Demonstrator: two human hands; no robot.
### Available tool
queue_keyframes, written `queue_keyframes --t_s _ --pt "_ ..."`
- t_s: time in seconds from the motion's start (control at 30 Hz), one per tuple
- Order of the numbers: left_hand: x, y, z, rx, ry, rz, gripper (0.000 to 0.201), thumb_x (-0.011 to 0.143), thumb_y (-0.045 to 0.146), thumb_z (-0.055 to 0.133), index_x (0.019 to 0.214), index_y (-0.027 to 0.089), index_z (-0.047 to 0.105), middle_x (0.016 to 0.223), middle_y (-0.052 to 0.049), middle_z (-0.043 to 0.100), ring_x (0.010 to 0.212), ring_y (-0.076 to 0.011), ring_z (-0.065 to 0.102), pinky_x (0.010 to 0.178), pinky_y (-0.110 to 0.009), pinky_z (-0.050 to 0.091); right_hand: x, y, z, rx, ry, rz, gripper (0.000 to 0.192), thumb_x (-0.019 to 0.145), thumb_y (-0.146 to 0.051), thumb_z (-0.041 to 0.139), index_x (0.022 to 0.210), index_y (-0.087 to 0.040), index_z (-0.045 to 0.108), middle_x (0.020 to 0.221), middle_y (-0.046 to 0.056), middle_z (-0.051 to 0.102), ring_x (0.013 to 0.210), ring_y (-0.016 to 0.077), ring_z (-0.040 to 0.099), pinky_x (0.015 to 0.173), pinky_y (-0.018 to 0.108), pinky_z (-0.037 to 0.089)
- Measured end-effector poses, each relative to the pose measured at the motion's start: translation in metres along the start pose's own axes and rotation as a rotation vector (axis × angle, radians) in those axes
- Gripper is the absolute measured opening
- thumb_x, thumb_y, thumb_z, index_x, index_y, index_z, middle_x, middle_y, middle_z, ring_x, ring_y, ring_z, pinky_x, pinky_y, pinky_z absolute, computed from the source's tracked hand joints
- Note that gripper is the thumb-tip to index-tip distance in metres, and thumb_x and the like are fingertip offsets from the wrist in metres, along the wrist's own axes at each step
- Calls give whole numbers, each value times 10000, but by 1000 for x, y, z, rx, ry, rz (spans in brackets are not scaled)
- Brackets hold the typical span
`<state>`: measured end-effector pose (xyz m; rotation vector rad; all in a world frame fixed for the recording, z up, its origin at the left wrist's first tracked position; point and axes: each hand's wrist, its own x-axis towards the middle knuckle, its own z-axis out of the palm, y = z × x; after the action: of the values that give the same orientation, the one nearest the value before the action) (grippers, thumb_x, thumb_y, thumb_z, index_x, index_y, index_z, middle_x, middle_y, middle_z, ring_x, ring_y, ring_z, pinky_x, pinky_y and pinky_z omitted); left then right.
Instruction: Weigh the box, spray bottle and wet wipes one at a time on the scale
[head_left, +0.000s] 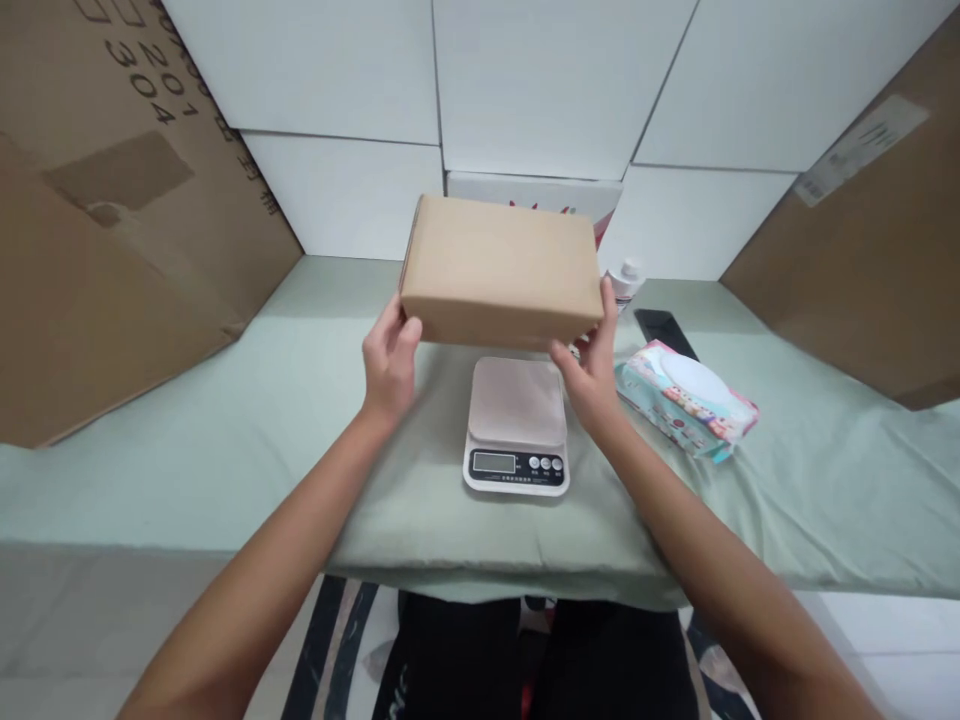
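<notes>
Between my two hands a closed brown cardboard box (504,262) is held up in the air, beyond and above a kitchen scale. My left hand (391,358) grips its left end, thumb at the near lower corner. At the right end my right hand (591,350) is closed on the box, with its thumb against the lower front edge. The white kitchen scale (517,420) sits on the green cloth just nearer to me, its plate bare and its small display showing no readable figures.
Right of the scale lies a pack of wet wipes (686,398), with a dark flat object (664,330) behind it. A white bottle (626,280) and a white printed carton (480,186) stand behind the box. Large cardboard panels (127,270) flank the cloth-covered table (300,400).
</notes>
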<state>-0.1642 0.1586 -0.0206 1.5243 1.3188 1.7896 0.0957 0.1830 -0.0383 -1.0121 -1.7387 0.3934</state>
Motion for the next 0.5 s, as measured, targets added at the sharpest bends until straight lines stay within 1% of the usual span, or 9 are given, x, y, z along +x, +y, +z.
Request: queue_keyframes --t_s 0.03,0.07,0.1,0.13,0.2,0.3,0.4,0.5 --pt "-19 2 -7 14 -5 23 610 963 669 546 1335 204 674 1311 -113 729 1371 -318 621 1185 -458 520 -19 -7 -8 14 26 -6 884 988 -521 592 1694 -396 75 1713 99 299 1553 326 395 1223 564 461" --pt "-36 1 -12 24 -20 31 597 962 643 563 1341 194 675 1305 -118 734 1346 -323 642 1171 -462 535 -36 -11 -14 0 49 -19 869 975 -534 613 1688 -392 138 1687 101 338 1565 348 372 1245 590 426" --pt "-52 -1 -16 30 -48 30 591 961 617 580 1353 184 671 1302 -125 738 1322 -325 662 1158 -466 551 -52 -14 -20 -15 75 -29 825 980 -539 607 1679 -385 196 1659 104 373 1572 363 355 1263 610 391" --pt "-64 -5 -18 36 -80 26 593 958 596 594 1369 175 665 1300 -133 742 1303 -327 678 1144 -470 566 -64 -14 -24 -35 106 -44 772 991 -546 583 1667 -377 250 1633 106 400 1574 373 343 1275 625 361" --pt "-80 -13 -20 53 -139 22 614 950 568 615 1405 158 648 1305 -150 745 1292 -331 693 1125 -476 586 -79 -11 -28 -64 184 -76 676 1022 -561 511 1643 -361 332 1584 111 446 1560 382 352 1276 638 334" --pt "-87 -23 -19 87 -150 51 629 945 538 633 1434 143 637 1339 -164 739 1292 -332 702 1117 -482 598 -83 -3 -29 -60 264 -89 629 1045 -583 441 1623 -341 389 1534 110 492 1508 381 411 1248 625 354" --pt "-86 -27 -20 94 -128 89 591 954 491 644 1432 145 645 1357 -157 740 1264 -313 723 1117 -467 605 -78 2 -27 -36 270 -107 641 1044 -594 441 1628 -335 391 1523 98 503 1452 369 465 1210 604 387" --pt "-88 -27 -22 125 -112 120 550 969 474 630 1414 153 667 1331 -143 757 1234 -299 742 1098 -444 623 -74 4 -27 -26 267 -112 640 1050 -576 442 1640 -336 375 1524 94 505 1426 356 483 1184 585 404"
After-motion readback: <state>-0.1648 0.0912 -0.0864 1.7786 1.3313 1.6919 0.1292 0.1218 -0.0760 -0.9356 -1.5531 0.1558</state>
